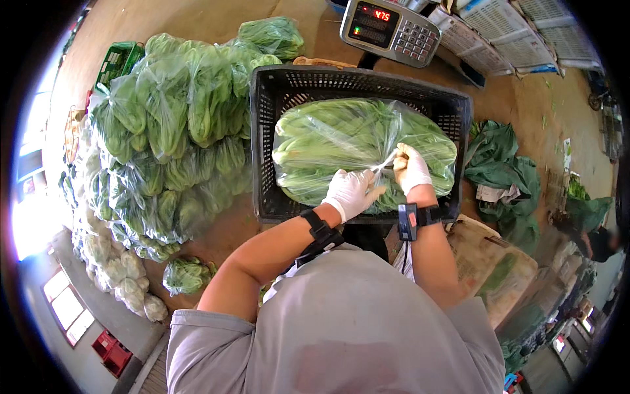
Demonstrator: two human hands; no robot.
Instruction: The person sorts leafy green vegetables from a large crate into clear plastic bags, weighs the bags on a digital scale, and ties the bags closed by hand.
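A clear plastic bag of long leafy green vegetables (334,133) lies in a black plastic crate (261,147). Its gathered neck (386,162) rises between my two gloved hands. My right hand (411,170) grips the twisted plastic with curled fingers. Just left of the neck, my left hand (350,193) pinches the plastic at its fingertips, thumb held out. Both hands wear thin white gloves. Behind the crate stands a digital weighing scale display (391,30) with lit red digits and a keypad.
Bagged greens (172,108) are piled high left of the crate, with one loose bag (187,276) on the floor. Green sheeting (507,167) and a worn pale container (487,266) lie to the right. Newspaper-lined boxes (512,34) stand at the back right. A person (598,244) is at far right.
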